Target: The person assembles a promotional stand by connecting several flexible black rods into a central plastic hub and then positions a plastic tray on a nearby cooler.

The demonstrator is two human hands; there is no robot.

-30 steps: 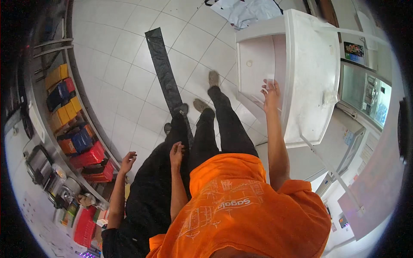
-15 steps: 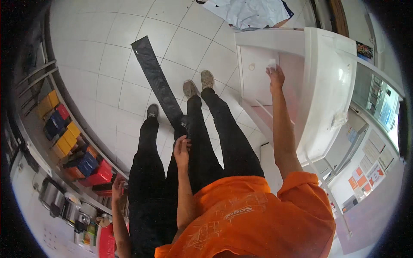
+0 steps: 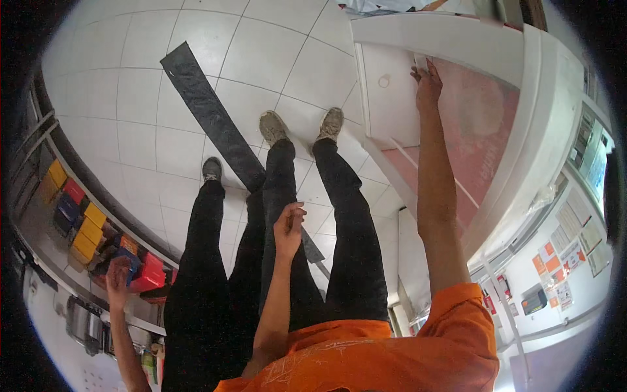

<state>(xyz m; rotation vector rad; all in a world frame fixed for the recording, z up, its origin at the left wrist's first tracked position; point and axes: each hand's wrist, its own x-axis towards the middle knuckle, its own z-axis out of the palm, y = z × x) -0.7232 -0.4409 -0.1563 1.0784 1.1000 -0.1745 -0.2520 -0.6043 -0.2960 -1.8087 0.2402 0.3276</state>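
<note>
My right hand (image 3: 428, 86) reaches far forward and grips a small white block (image 3: 421, 63), whose kind I cannot make out. The hand is over the inner face of a large white box-like frame (image 3: 437, 32), which has a pink-red panel (image 3: 480, 124) in it. A pale ring mark (image 3: 384, 81) shows on the white inner surface near the hand. My left hand (image 3: 289, 228) hangs in front of my left leg, fingers loosely bent and slightly apart, with nothing seen in it. Beyond it, a long black strip (image 3: 212, 111) stretches across the floor, partly hidden by legs.
Close on my left stands another person in black trousers (image 3: 202, 274); that person's hand (image 3: 117, 281) is blurred. Yellow, blue and red bins (image 3: 147, 271) line a shelf at the left. White floor tiles (image 3: 130, 91) spread ahead. A white sheet-like thing (image 3: 385, 5) lies beyond the frame.
My right hand has gone farther forward along the frame with the white block. My left hand has moved slightly right, away from the strip. The other person's hand has swung left.
</note>
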